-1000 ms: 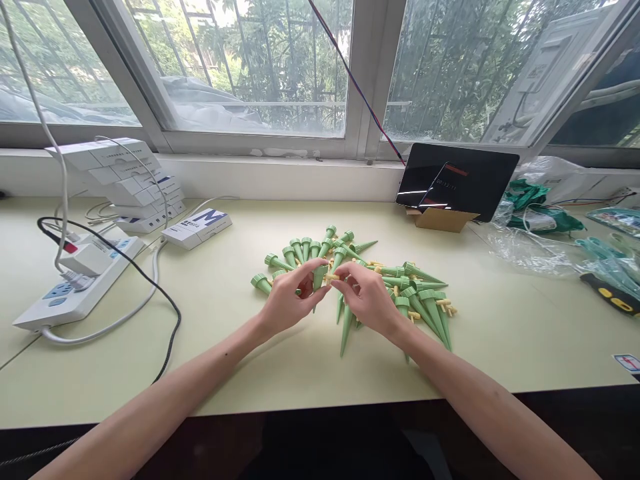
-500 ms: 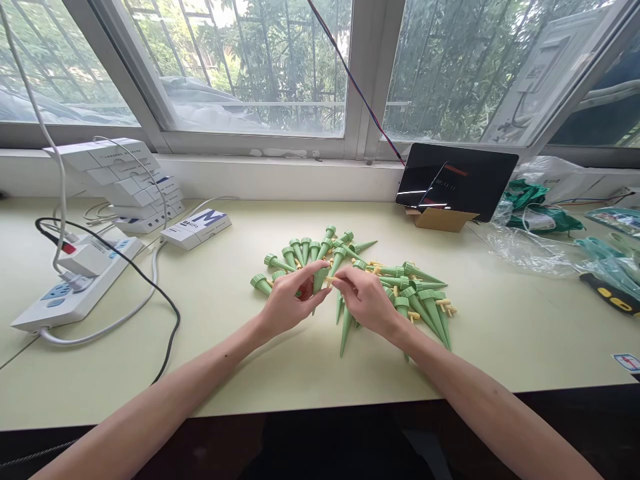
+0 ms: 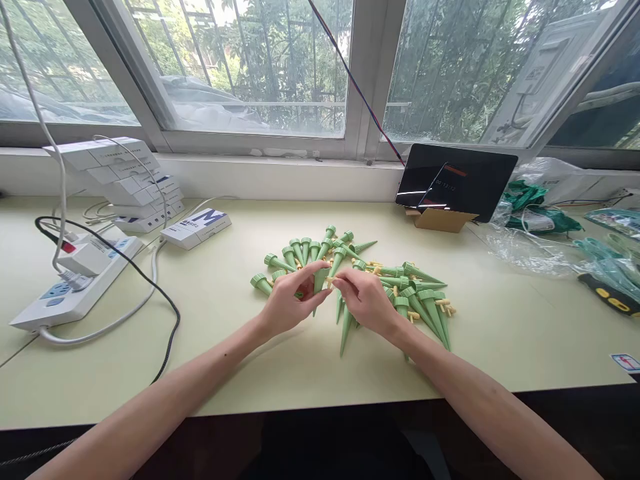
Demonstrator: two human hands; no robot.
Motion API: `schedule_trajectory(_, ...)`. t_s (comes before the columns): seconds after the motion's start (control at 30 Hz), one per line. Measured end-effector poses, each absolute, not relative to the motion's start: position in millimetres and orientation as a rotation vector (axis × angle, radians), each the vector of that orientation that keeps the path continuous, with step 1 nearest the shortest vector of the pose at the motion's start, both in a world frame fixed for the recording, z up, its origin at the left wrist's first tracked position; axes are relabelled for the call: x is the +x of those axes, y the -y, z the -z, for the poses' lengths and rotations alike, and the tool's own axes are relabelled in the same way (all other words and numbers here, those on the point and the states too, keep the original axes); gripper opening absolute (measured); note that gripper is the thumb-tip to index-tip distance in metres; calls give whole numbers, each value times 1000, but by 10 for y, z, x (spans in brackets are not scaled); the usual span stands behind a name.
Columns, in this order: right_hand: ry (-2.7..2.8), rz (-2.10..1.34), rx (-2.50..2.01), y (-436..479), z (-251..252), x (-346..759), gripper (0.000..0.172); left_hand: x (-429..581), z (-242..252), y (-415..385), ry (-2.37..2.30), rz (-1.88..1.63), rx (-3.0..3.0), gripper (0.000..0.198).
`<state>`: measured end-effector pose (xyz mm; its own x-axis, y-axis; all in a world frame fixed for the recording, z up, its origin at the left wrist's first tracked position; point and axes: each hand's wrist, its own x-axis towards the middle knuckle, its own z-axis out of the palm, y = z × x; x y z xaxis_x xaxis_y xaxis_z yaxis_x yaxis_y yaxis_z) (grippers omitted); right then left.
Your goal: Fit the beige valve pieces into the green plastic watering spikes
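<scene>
We held a green plastic cone-shaped spike [image 3: 319, 281] over the pale tabletop [image 3: 240, 387], its thin tip pointing down toward us, between the fingers of our left hand [image 3: 286, 299], while the fingers of our right hand [image 3: 369, 298] pinched a small yellow plastic peg [image 3: 329, 281] just to the spike's right.

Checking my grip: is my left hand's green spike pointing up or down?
Down: the green spike's tip shows under your left hand's thumb.

Spikes [image 3: 433, 312], light green; pegs [image 3: 443, 302], pale yellow; table [image 3: 250, 380], pale yellow-green. Power strip [image 3: 83, 299], white with blue socket areas; box [image 3: 196, 231], white, marked in dark blue; cable [image 3: 175, 337], black. Tablet [image 3: 475, 183], black; stand [image 3: 444, 221], cardboard brown; handle [image 3: 610, 295], black with yellow ovals.
</scene>
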<state>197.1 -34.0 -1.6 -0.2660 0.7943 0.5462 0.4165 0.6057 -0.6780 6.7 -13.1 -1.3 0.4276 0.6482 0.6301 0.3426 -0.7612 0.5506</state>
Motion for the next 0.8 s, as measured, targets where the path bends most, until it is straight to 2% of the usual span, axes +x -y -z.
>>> schedule_trajectory(0.3,1841,-541,-1013,362,-16,1971,25,67,-26,153,-940,-1159,2155,40)
schedule_trajectory(0.8,1806,-547,-987,344,37,1975,13,69,-24,132,-926,-1197,2088,40)
